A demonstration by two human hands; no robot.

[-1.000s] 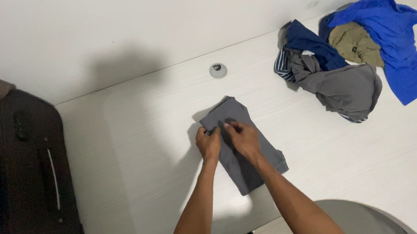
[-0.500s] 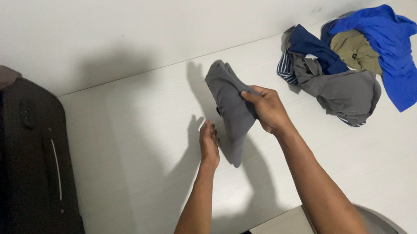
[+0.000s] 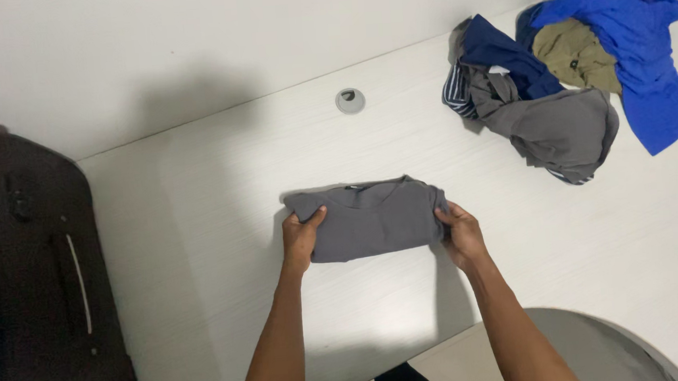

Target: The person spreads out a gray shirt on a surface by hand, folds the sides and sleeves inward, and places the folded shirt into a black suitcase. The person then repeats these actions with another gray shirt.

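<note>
A folded grey garment (image 3: 371, 220) lies flat on the white table (image 3: 198, 224), stretched sideways in a neat rectangle. My left hand (image 3: 301, 241) pinches its left end, thumb on top. My right hand (image 3: 461, 231) grips its right end. Both hands rest on the table at the garment's lower corners.
A heap of clothes (image 3: 578, 78), blue, navy, olive and grey, sits at the back right. A round grey cable grommet (image 3: 350, 100) is set in the table behind the garment. A black suitcase (image 3: 36, 291) stands at the left. A grey chair seat (image 3: 589, 348) shows at the bottom right.
The garment was lifted off the table by my right hand, turned, and now lies flat again, spread sideways with one hand at each end.
</note>
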